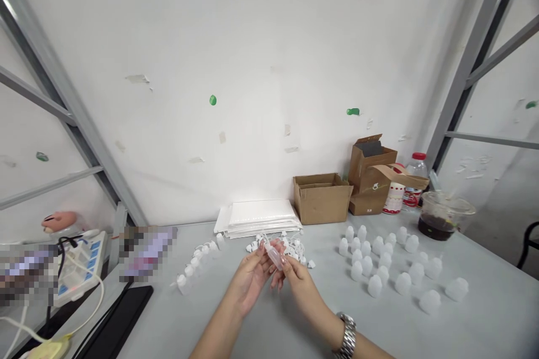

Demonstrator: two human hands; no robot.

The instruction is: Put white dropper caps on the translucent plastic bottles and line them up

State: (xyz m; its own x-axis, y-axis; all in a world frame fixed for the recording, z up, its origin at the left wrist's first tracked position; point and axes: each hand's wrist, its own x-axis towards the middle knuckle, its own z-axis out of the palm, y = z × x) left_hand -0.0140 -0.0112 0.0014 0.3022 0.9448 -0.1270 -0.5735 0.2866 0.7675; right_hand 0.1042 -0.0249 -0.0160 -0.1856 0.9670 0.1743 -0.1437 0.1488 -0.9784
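Observation:
A small translucent plastic bottle (275,258) is held up at a tilt between my hands, above the middle of the table. At its upper end, the fingers of my left hand (251,279) close around the white top. My right hand (300,283) pinches the lower part of the body between thumb and fingers. Just behind my hands lies a pile of small white plastic caps (297,248), partly covered by my fingers. To the left, several bottles with white tops (194,263) stand in a slanting row. Several frosted whitish bottles (374,285) stand in loose rows on the right.
Stacked white flat sheets (261,217) and an open cardboard box (323,202) line the wall. A brown paper bag (370,179), red-capped bottle (416,171) and tub of dark liquid (438,225) sit back right. A power strip (84,266) and black flat object (120,320) lie left.

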